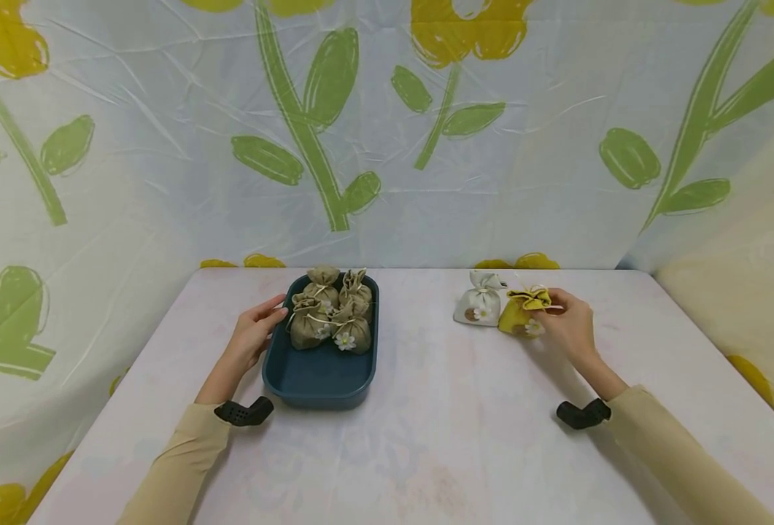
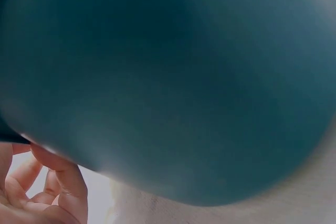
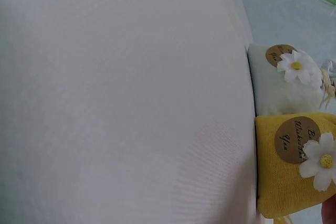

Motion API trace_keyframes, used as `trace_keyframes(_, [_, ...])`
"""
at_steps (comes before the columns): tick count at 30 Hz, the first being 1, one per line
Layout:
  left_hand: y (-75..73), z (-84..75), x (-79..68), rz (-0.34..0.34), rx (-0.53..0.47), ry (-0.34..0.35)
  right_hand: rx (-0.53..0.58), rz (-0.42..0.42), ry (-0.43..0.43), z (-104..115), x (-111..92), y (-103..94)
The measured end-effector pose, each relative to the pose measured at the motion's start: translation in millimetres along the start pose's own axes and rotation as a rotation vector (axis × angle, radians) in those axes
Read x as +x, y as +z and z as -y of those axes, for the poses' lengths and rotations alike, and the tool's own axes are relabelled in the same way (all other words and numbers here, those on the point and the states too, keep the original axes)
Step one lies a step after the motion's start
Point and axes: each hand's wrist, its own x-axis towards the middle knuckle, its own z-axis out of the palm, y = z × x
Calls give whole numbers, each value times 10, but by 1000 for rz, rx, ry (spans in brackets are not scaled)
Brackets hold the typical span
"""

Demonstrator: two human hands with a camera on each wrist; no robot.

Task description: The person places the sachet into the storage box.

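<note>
My right hand (image 1: 569, 324) pinches a yellow drawstring pouch (image 1: 516, 315) near its gathered neck. The pouch stands upright on the table and carries a white flower and a round brown label, clearest in the right wrist view. Right beside it on the left is a white pouch (image 1: 478, 305) with the same flower and label. At the left, my left hand (image 1: 252, 334) holds the left rim of a dark blue tray (image 1: 321, 399), fingertips at its edge. Several tan burlap pouches (image 1: 309, 332) fill the tray's far half, and its near half shows bare bottom.
The pale table (image 1: 439, 423) spreads between the tray and the two pouches and toward me. Behind it hangs a flower-printed cloth (image 1: 387, 131), which also covers both sides. A black wrist device (image 1: 583, 413) sits on each wrist.
</note>
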Motion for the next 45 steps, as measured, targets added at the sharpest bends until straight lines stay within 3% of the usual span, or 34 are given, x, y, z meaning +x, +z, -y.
trace_keyframes(10, [3, 11, 14, 8, -2, -4, 51, -31, -52, 60, -125, -12])
trace_keyframes(20, [-12, 18, 8, 5, -11, -2, 4, 14, -198, 456, -247, 100])
trace_keyframes(29, [5, 6, 9, -7, -4, -8, 0, 59, -251, 849, -357, 232])
trace_keyframes(37, [3, 10, 8, -8, 3, -11, 53, 99, -306, 1209, -500, 380])
trace_keyframes(45, [1, 14, 21, -6, -2, -9, 135, 137, -322, 1425, -600, 562])
